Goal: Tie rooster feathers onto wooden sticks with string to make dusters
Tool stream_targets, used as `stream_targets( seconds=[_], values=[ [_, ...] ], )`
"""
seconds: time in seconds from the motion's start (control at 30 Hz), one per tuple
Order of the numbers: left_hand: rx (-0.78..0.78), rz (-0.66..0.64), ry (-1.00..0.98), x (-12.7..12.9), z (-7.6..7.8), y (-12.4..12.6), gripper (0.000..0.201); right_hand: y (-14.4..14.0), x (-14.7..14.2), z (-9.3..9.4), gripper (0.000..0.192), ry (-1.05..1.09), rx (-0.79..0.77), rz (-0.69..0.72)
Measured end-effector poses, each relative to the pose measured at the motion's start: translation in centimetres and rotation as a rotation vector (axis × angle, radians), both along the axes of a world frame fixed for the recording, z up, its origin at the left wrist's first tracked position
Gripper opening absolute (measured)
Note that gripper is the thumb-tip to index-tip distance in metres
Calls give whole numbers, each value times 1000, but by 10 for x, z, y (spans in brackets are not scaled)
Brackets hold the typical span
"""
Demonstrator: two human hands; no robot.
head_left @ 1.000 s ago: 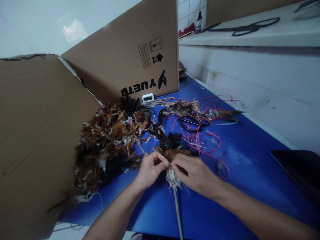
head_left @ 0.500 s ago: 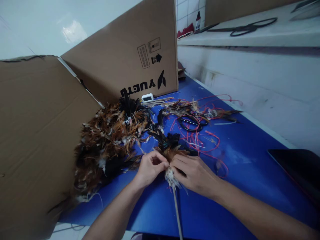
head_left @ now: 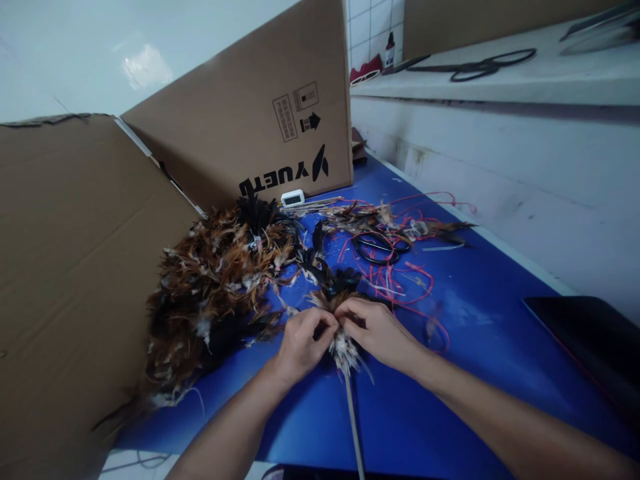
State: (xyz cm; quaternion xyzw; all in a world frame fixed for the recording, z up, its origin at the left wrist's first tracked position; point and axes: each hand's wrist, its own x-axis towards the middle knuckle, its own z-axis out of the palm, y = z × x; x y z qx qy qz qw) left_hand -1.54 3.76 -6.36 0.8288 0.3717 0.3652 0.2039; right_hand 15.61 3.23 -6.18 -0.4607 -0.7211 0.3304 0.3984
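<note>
A feather duster [head_left: 345, 353] lies on the blue table, its thin stick [head_left: 354, 423] pointing toward me. Dark and brown feathers [head_left: 341, 283] fan out at its far end, and pale fluffy ones sit nearer the stick. My left hand [head_left: 306, 339] is closed in a pinch at the left side of the feather bundle. Opposite it, my right hand [head_left: 377, 327] pinches the bundle from the right, fingertips nearly meeting the left ones. Whatever lies between the fingertips is too small to make out. A large pile of brown and black feathers [head_left: 220, 273] is to the left.
Cardboard panels [head_left: 300, 67] stand behind and to the left. Black-handled scissors [head_left: 380, 248] lie among red string [head_left: 425, 293] and loose feathers. A small white digital display [head_left: 293, 198] sits by thin sticks. A black flat object [head_left: 575, 333] rests at right, below a white ledge [head_left: 450, 87].
My right hand has shifted slightly, its fingers rising and its thumb and forefinger now closer to the left fingertips. My left hand stays at the bundle. The view has turned slightly.
</note>
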Motion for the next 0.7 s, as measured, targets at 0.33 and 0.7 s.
stream_targets(
  seconds=[0.33, 0.7],
  values=[
    [221, -82, 112, -3, -9, 8, 12, 7, 3, -11, 16, 56, -225, 36],
    [317, -155, 74, -6, -19, 15, 12, 14, 2, -21, 14, 201, -421, 95]
  ],
)
